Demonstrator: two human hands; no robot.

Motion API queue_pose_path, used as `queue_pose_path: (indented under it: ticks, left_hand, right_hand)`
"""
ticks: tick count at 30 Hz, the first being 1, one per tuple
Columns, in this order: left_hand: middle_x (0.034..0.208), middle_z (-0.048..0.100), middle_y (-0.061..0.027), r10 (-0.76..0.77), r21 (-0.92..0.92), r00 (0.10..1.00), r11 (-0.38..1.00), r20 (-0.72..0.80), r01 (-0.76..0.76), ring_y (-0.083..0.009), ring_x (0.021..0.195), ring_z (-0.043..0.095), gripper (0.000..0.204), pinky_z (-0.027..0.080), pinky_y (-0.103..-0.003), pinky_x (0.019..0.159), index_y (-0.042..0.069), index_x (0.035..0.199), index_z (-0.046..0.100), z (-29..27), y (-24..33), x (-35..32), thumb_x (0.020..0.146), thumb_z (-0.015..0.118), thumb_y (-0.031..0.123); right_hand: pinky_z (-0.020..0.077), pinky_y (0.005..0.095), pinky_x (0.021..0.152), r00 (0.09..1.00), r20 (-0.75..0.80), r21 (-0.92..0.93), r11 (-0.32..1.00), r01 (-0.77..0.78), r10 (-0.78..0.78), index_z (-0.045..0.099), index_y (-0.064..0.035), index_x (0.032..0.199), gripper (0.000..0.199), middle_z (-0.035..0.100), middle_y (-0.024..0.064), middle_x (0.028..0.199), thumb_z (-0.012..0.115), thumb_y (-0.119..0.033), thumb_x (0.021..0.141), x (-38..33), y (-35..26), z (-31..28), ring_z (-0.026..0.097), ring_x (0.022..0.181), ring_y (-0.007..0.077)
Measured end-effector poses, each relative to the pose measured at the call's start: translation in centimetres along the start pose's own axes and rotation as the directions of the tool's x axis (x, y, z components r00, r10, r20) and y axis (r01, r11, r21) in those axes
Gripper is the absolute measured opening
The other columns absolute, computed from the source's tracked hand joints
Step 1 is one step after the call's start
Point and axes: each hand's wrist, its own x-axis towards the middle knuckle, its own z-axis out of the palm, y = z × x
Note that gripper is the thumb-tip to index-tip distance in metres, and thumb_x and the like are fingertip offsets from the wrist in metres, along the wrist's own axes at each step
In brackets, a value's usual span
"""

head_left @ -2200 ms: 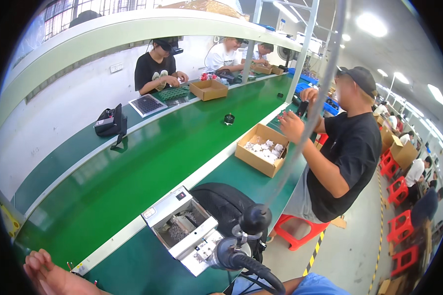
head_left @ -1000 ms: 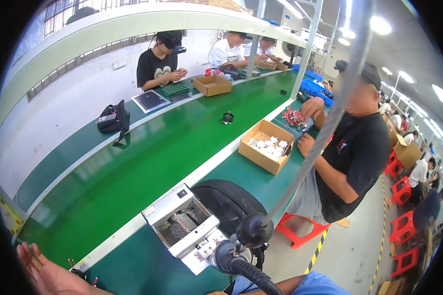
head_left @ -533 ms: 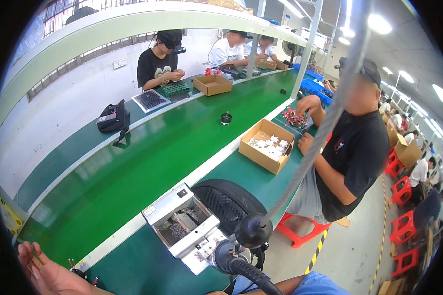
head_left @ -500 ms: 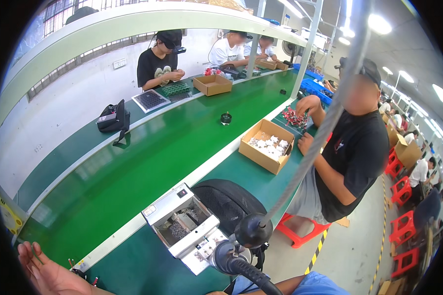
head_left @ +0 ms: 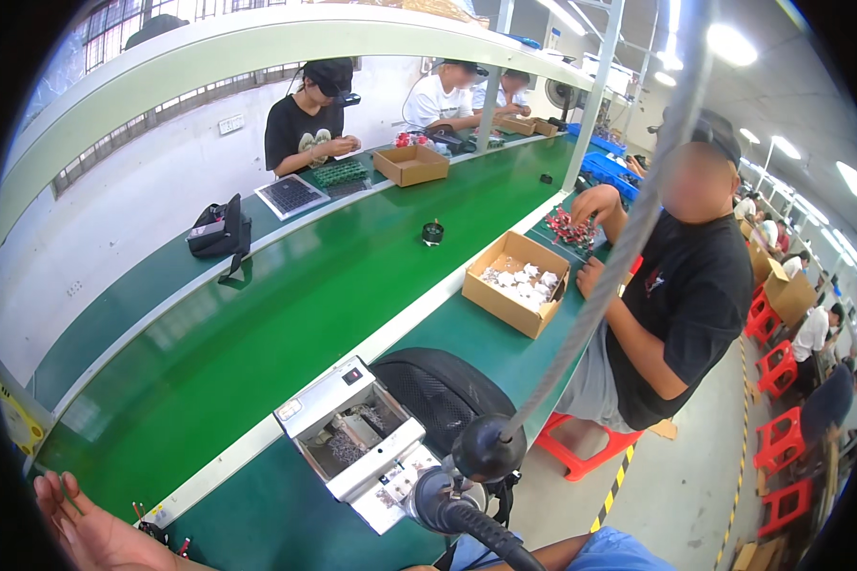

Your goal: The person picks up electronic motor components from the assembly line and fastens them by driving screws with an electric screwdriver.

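At the lower left rim my left hand (head_left: 95, 528) is raised palm up, its fingers apart and nothing visible in them. Beside it, at the bench edge, lie dark parts with thin red and white wire ends (head_left: 152, 526). My right forearm (head_left: 557, 550) comes in at the bottom from a blue sleeve. A black jointed hose (head_left: 486, 533) crosses in front of it. Only a sliver of skin shows past the hose, so the right fingers are hidden. Ahead stands a white metal machine (head_left: 357, 433) with an open bin of small metal parts.
A black mesh bag (head_left: 443, 390) lies behind the machine. On the green belt (head_left: 286, 314) sits a round black part (head_left: 432, 232). To the right, a co-worker (head_left: 681, 276) handles red parts near a cardboard box (head_left: 514, 314) of white pieces. A grey cable (head_left: 590, 314) slants across the view.
The round black part has shifted slightly left and nearer on the belt. The co-worker across the belt now shows something pale in the hands. My left hand has hardly moved.
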Motion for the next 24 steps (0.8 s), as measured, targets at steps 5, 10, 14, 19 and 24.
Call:
queue_pose_path:
  ticks: [5,10,14,19,24]
  left_hand:
    - [0.106,0.061,-0.0216,-0.012,-0.04,1.0,0.999,0.023,0.013,-0.032,0.097,0.059,0.025,0.046,-0.042,0.085,-0.007,0.108,0.054,-0.1,-0.3,-0.5,0.091,0.04,0.004]
    - [0.109,0.06,-0.0212,-0.003,-0.048,0.996,0.999,0.088,0.007,-0.0339,0.1,0.058,0.024,0.045,-0.043,0.087,-0.007,0.106,0.054,-0.8,0.0,0.0,0.091,0.04,0.005]
    - [0.099,0.064,-0.0177,0.02,0.051,1.0,0.999,-0.01,-0.019,-0.0262,0.088,0.061,0.027,0.048,-0.037,0.078,-0.006,0.113,0.055,-0.2,0.0,0.0,0.094,0.043,0.009]
    - [0.127,0.047,-0.0183,-0.184,0.179,0.977,0.963,-0.107,0.201,-0.0276,0.121,0.042,0.03,0.03,-0.039,0.106,-0.008,0.115,0.049,-3.5,-1.5,-0.8,0.095,0.035,0.01]
    - [0.117,0.053,-0.0154,-0.223,0.17,0.974,0.962,0.042,0.213,-0.023,0.109,0.049,0.03,0.036,-0.036,0.099,-0.009,0.117,0.05,-5.3,-2.2,-0.3,0.096,0.037,0.008]
  right_hand:
    - [0.0352,0.029,0.043,1.0,0.001,-0.031,0.999,0.021,-0.021,0.061,-0.0096,0.08,0.007,0.042,0.0,0.064,0.064,-0.015,0.078,-0.3,0.3,-0.1,0.047,0.055,0.0141]
    - [0.0345,0.0287,0.043,0.999,-0.003,-0.013,0.999,0.046,-0.046,0.061,-0.01,0.079,0.006,0.041,0.0,0.063,0.064,-0.015,0.078,0.1,0.3,0.1,0.046,0.054,0.0137]
    - [0.0347,0.031,0.042,0.999,-0.025,-0.022,0.999,0.034,-0.035,0.061,-0.0109,0.079,0.007,0.041,0.0004,0.062,0.065,-0.017,0.078,0.2,0.0,0.4,0.046,0.052,0.016]
    - [0.0421,0.0298,0.05,0.922,0.237,0.501,0.775,-0.385,0.305,0.064,-0.0049,0.089,0.013,0.056,0.0022,0.072,0.061,-0.018,0.087,-0.6,-0.2,-1.1,0.055,0.061,0.0135]
    - [0.0463,0.0259,0.078,0.685,0.679,0.724,-0.082,-0.685,0.264,0.061,0.0023,0.11,0.026,0.065,0.0045,0.1,0.053,-0.018,0.096,0.2,-1.4,-7.6,0.056,0.091,0.0093]
